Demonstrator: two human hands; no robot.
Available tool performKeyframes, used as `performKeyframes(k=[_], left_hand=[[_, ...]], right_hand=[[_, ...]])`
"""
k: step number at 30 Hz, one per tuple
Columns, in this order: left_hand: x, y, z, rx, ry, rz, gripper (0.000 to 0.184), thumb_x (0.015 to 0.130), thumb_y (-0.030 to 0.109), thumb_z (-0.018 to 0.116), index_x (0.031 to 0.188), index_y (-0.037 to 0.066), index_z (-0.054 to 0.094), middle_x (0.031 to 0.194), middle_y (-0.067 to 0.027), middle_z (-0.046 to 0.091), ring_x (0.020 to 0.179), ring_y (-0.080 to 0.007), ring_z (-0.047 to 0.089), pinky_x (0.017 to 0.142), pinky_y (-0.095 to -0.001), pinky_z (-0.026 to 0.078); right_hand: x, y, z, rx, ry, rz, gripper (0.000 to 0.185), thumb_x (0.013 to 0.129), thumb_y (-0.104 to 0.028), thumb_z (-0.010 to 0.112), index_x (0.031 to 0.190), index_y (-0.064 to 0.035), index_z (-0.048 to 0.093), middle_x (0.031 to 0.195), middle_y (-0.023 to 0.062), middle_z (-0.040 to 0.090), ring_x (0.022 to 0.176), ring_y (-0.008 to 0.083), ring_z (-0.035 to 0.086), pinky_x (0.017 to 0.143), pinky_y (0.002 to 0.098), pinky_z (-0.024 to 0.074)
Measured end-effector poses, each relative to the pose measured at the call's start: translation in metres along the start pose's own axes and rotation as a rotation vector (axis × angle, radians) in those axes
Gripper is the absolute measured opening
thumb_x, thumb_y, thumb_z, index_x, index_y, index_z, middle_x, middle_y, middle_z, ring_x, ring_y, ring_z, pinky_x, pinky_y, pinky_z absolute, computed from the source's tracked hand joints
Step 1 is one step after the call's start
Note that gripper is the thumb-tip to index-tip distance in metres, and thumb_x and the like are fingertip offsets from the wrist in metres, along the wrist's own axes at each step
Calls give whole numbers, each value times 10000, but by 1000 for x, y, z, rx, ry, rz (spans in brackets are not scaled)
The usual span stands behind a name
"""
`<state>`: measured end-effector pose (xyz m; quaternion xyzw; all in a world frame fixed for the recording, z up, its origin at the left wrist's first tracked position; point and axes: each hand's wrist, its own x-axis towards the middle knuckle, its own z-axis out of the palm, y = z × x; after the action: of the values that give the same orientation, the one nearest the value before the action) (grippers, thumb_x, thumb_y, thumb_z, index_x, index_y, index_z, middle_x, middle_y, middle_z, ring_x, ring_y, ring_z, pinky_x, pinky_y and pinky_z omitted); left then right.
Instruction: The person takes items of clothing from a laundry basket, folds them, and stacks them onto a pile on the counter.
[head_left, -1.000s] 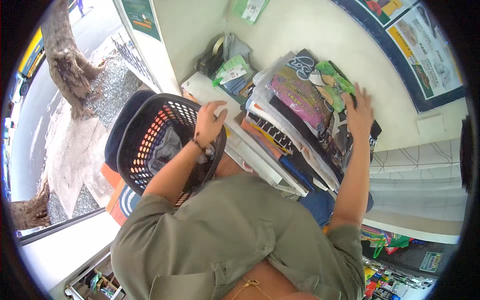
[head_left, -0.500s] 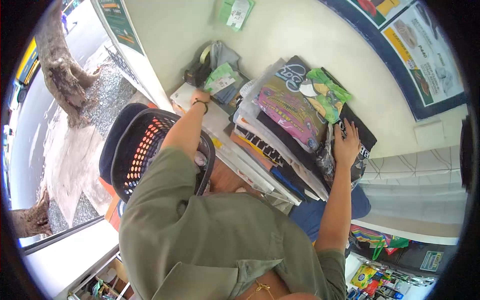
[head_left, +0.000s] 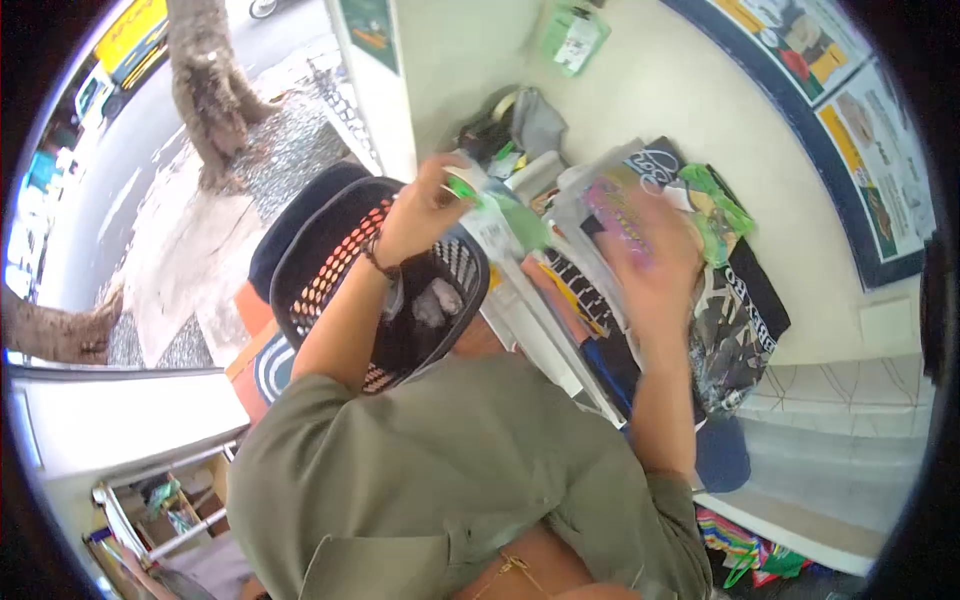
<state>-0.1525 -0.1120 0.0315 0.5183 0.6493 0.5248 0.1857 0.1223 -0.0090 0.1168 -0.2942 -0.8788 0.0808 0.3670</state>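
Observation:
My left hand (head_left: 425, 205) pinches a green and white tag (head_left: 508, 222), blurred by motion, above the right rim of a black laundry basket (head_left: 335, 225). A few dark and grey clothes (head_left: 435, 303) lie inside the basket. My right hand (head_left: 650, 245) is over the stack of folded clothes (head_left: 590, 215), smeared by motion, so its fingers and any hold are unclear. Right of it lie a green printed cloth (head_left: 715, 205) and a camouflage-patterned garment (head_left: 728, 335).
Grey and black items (head_left: 538, 122) sit in the corner behind the tag. A green clip with a paper (head_left: 575, 42) hangs on the wall. A framed poster (head_left: 850, 130) is at the right. Window and street lie at left.
My left hand has lifted the green and white tag from the corner and brought it over beside the basket. My right hand has moved left from the camouflage garment onto the stack.

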Motion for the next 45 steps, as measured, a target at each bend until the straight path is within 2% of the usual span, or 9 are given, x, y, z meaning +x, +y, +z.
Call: performKeyframes(k=[4, 8, 13, 16, 20, 26, 35, 42, 45], left_hand=[[-44, 47, -13, 61, -389, -14, 516, 848, 59, 683, 1302, 68, 438, 843, -33, 584, 750, -90, 567, 655, -255, 465], [-86, 21, -6, -557, -21, -219, 571, 852, 93, 695, 1341, 34, 406, 1046, -87, 607, 946, -129, 581, 817, -272, 488], [-138, 23, -8, -201, 38, -269, 437, 801, 129, 755, 1174, -14, 576, 1031, -63, 646, 911, -95, 590, 799, -267, 489], [-151, 26, -9, -178, 88, -412, 284, 772, 144, 774, 977, -26, 674, 799, -31, 680, 731, -109, 606, 700, -282, 499], [-157, 36, -23, 91, 127, -402, 360, 731, 224, 760, 1001, -1, 683, 836, -184, 687, 748, -247, 686, 695, -329, 516], [-159, 30, -31, 160, 82, -332, 299, 723, 254, 747, 933, 47, 699, 790, -168, 681, 729, -298, 672, 691, -360, 512], [-146, 31, -23, 177, 116, -485, 327, 706, 274, 764, 908, 28, 686, 752, -158, 670, 690, -270, 661, 660, -362, 502], [-149, 4, -24, -41, 210, -532, 370, 755, 279, 759, 918, -39, 661, 695, -94, 641, 661, -129, 597, 627, -296, 483], [-153, -10, -22, -256, 331, -511, 364, 769, 256, 751, 970, -31, 652, 743, -67, 652, 691, -118, 596, 627, -288, 481]], right_hand=[[-14, -53, 72, 518, -384, 4, 508, 779, -219, 751, 1224, -40, 582, 1159, 187, 630, 1018, 348, 624, 874, 399, 483], [-37, -50, 115, 892, -605, 385, 472, 831, -158, 726, 1243, 2, 559, 1080, 131, 668, 927, 224, 653, 815, 305, 501], [-50, -70, 135, 1356, -564, 593, 366, 876, -78, 673, 1222, 6, 589, 985, 71, 653, 822, 92, 602, 762, 225, 486], [-44, -77, 141, 1347, -608, 547, 275, 901, -125, 665, 1136, 11, 622, 913, 38, 652, 786, 74, 578, 724, 204, 466], [-36, -77, 145, 1292, -725, 437, 270, 908, -155, 669, 1119, 10, 635, 897, 34, 667, 794, 75, 585, 726, 202, 464], [-32, -88, 145, 1389, -652, 396, 189, 893, -100, 676, 1044, 10, 648, 919, 66, 690, 835, 106, 635, 765, 242, 505], [-35, -83, 154, 1413, -545, 375, 159, 897, -114, 675, 984, 11, 630, 919, 94, 687, 839, 133, 648, 787, 264, 513], [-57, -64, 196, 1404, -522, 439, 231, 920, -154, 654, 1072, 5, 582, 937, 87, 673, 833, 126, 630, 770, 258, 505], [-62, -62, 213, 1452, -548, 697, 247, 933, -188, 640, 1078, 0, 573, 926, 80, 672, 821, 118, 624, 749, 256, 504]])
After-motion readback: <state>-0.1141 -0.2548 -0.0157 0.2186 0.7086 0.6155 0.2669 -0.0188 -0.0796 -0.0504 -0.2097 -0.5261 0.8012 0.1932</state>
